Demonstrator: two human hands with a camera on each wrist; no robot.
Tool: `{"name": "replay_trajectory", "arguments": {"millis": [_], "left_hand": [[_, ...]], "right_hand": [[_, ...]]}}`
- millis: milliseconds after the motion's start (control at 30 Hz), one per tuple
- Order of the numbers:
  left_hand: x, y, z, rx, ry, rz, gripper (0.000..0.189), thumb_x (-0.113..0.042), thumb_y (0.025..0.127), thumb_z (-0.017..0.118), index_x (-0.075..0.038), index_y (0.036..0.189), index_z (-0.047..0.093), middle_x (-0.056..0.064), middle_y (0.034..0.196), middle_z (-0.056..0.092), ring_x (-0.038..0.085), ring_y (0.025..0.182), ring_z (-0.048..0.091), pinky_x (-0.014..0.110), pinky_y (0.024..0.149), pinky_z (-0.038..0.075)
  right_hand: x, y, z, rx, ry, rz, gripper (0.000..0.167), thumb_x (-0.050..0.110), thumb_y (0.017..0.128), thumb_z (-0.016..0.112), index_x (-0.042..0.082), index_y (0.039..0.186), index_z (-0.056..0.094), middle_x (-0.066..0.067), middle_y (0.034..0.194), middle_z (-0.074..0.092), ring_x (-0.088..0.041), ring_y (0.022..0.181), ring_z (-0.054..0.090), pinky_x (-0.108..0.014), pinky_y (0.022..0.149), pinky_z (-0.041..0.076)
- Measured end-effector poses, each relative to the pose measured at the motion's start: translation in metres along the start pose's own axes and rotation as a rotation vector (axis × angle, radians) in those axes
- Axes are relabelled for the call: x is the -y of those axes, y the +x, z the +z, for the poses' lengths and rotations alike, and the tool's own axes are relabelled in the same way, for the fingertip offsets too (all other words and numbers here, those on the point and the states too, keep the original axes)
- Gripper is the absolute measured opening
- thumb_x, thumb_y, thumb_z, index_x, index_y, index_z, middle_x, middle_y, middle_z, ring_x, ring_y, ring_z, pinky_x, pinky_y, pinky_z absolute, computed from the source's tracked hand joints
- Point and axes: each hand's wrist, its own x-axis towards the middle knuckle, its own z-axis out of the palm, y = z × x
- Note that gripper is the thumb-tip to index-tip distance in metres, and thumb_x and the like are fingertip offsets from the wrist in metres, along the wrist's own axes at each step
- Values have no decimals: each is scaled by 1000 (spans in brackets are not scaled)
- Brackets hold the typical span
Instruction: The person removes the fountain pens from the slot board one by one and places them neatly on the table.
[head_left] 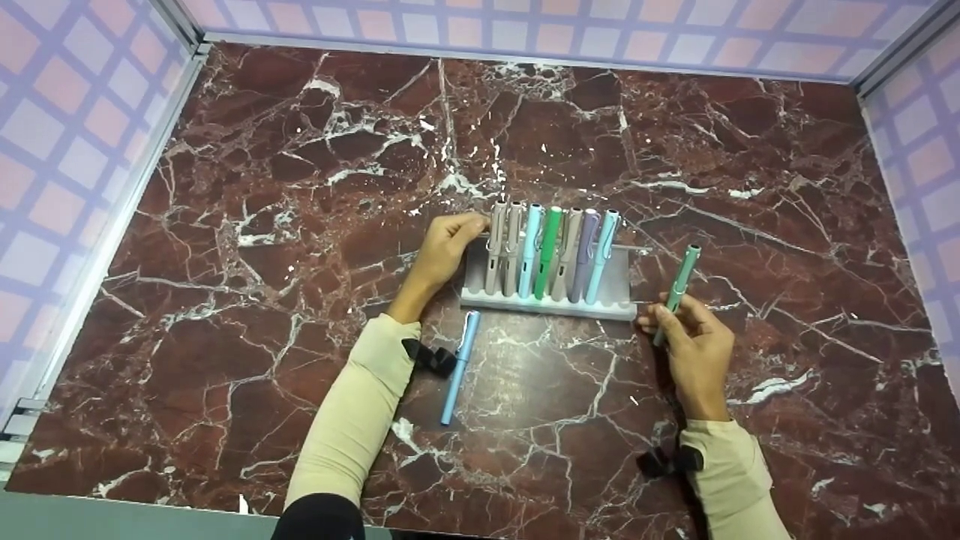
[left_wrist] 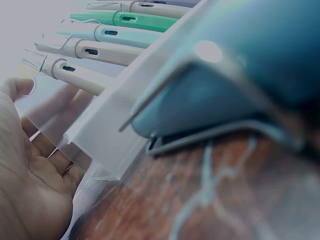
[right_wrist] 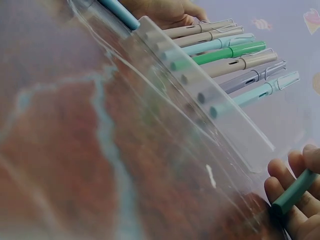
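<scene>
A clear acrylic pen stand (head_left: 551, 309) holds several capped pens in a row, among them a bright green pen (head_left: 548, 251), a purple pen (head_left: 584, 255) and a light blue pen (head_left: 602, 259). My left hand (head_left: 444, 251) grips the stand's left edge; in the left wrist view the thumb is at the edge and the fingers (left_wrist: 47, 147) show through the clear panel. Off the stand's right end, my right hand (head_left: 697, 345) holds a dark green pen (head_left: 681, 281) between thumb and fingers, cap up and slightly tilted.
In front of the stand, beside the left wrist, a blue pen (head_left: 460, 369) lies on the marbled table (head_left: 300, 450). It looms blurred and close in the left wrist view. Checkered panels (head_left: 525, 26) border the table at the back and both sides.
</scene>
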Motion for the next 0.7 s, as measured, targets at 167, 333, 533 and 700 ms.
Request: {"name": "replay_trajectory", "arguments": {"millis": [167,333,533,700], "left_hand": [[0,0,1,-1,1,8,29,-4,97,48,17,103,68,28,101,71,10,92,67,34,94,54],[2,-1,1,-3,-2,4,28,-3,97,48,17,103,67,28,102,72,11,92,67,35,95,53],[2,-1,0,1,-6,3,29,-4,97,48,17,104,67,30,104,71,11,94,67,36,97,53],[3,0,0,-2,-15,9,30,-5,97,49,18,102,66,28,102,71,10,93,67,38,97,53]], "right_hand": [[-1,-3,-2,5,-35,-1,24,-13,90,64,-22,111,61,-8,83,75,-16,67,72,-29,67,61],[-1,-6,-2,8,-35,-5,24,-13,90,63,-22,112,60,-7,83,75,-16,67,72,-28,68,61],[-1,-10,-3,26,-17,-25,24,-13,89,64,-25,110,59,-11,83,75,-17,67,72,-29,66,61],[0,-13,-3,33,-24,-35,26,-12,89,65,-26,110,58,-11,83,74,-16,67,72,-29,66,61]]}}
